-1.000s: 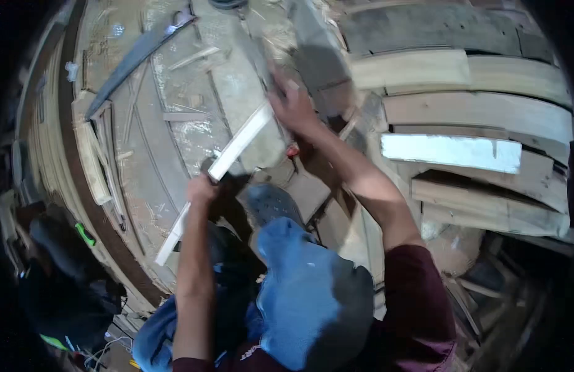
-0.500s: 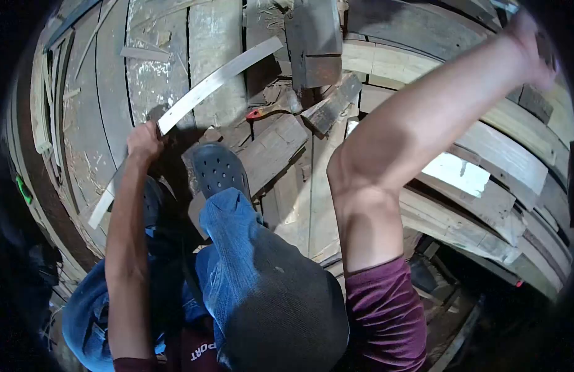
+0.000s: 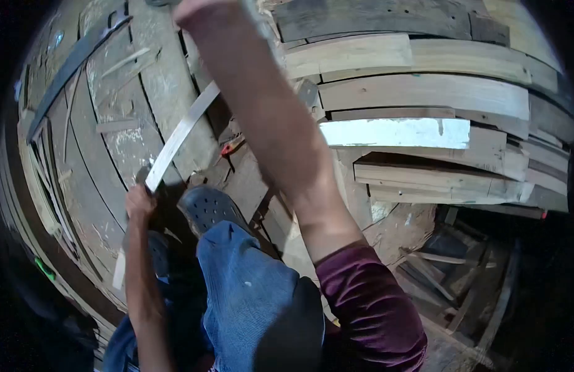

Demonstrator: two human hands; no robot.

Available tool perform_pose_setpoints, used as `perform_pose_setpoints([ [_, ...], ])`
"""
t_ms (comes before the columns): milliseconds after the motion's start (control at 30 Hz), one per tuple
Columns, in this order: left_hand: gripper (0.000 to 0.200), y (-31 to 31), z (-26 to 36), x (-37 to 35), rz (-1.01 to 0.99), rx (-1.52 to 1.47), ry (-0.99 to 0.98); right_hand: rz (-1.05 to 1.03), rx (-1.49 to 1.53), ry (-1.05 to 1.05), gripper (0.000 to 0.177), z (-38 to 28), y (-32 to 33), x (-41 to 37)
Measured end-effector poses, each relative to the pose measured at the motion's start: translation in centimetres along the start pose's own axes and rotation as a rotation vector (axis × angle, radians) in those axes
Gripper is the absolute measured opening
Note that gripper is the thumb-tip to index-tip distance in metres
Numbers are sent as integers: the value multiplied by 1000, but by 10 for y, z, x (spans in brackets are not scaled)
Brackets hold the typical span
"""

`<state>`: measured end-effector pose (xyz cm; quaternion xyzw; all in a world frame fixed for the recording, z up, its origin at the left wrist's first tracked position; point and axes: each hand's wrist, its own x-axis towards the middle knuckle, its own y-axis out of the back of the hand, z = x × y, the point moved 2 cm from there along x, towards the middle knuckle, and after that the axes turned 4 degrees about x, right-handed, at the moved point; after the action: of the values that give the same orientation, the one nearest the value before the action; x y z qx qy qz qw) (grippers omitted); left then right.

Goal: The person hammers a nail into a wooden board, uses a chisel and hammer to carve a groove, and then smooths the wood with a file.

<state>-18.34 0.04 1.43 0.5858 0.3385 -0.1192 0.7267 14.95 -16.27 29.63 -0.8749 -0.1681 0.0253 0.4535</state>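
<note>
My left hand [image 3: 140, 201] is closed around a long, thin, pale wooden strip [image 3: 178, 139]. The strip runs aslant from beside my foot up toward my raised right forearm, which hides its far end. At the top edge of the view is part of my right hand [image 3: 197, 8]. Its fingers are cut off, so I cannot see whether it holds anything. Beneath the forearm shows a red-tipped handle [image 3: 232, 147] of a tool, the rest hidden. A dark clog [image 3: 209, 208] with holes is on my foot, just right of my left hand.
Stacked boards [image 3: 423, 93] fill the right side, one with a bright white face [image 3: 395, 132]. Worn planks [image 3: 101, 180] with thin offcuts lie at the left, near a dark curved bar [image 3: 73, 71]. Scrap wood [image 3: 451, 273] lies at the lower right.
My right arm has swung from the upper right across to the top middle. The view has shifted, while my left hand keeps its hold on the strip.
</note>
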Motion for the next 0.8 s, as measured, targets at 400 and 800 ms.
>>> perform_pose_setpoints([
  [400,46,7,2,-6,37,78,-41,-53,-876,-205,67,138,-2,-107],
  [800,41,-8,-11,1,-23,-6,-63,-420,-1361,-94,56,95,96,-220],
])
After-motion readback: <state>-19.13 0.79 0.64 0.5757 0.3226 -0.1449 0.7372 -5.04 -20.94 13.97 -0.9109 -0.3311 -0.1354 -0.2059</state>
